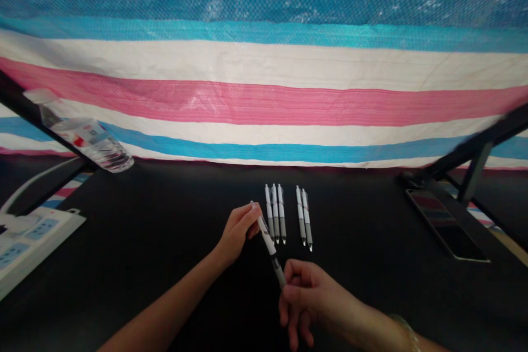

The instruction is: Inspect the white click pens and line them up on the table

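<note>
A white and grey pen (268,239) is held at a slant between my two hands. My left hand (240,229) pinches its upper, white end. At the lower end, the fingers of my right hand (305,297) close on the grey grip. The pen looks parted near its middle, with a darker, clear section showing between the white barrel and the grey part. Behind my hands, three similar pens (275,212) lie side by side on the black table (173,198), and two more pens (304,217) lie to their right, tips toward me.
A power strip (45,250) sits at the left edge. Beyond it, a clear water bottle (93,140) leans by a black bar. A phone (447,225) lies at the right near a black support. A striped sheet (264,104) hangs behind the table.
</note>
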A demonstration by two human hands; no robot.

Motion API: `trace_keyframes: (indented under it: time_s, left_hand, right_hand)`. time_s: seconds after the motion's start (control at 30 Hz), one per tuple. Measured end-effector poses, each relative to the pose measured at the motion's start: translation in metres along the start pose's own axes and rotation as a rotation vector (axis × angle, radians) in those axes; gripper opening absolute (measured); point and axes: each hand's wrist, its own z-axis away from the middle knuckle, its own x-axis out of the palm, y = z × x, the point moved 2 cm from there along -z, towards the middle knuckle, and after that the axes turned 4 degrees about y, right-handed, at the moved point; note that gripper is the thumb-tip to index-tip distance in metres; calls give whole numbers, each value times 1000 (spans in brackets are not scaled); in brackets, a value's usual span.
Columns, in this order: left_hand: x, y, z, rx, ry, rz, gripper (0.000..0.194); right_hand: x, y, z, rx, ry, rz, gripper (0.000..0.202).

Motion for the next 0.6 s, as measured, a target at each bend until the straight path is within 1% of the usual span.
trace_keyframes:
  time_s: [0.1,0.17,0.33,0.4,0.5,0.6]
  left_hand:
    - [-3,-1,-2,-4,49,40,45]
    - [-7,0,-5,-12,102,74,43]
    - [-16,5,-11,-5,313,152,41]
    - [-17,7,-13,-17,370,191,41]
    - [-16,9,-14,-40,396,224,41]
    - [-14,7,-13,-50,381,207,41]
  right_hand:
    - [2,0,2,21,-6,-7,45]
    - [3,0,2,34,-2,-16,46]
    - [3,-1,3,58,6,-24,47]
    - [3,-1,3,60,7,-26,48]
    - [4,-1,3,57,16,-22,49]
    - [4,-1,4,53,19,-11,48]
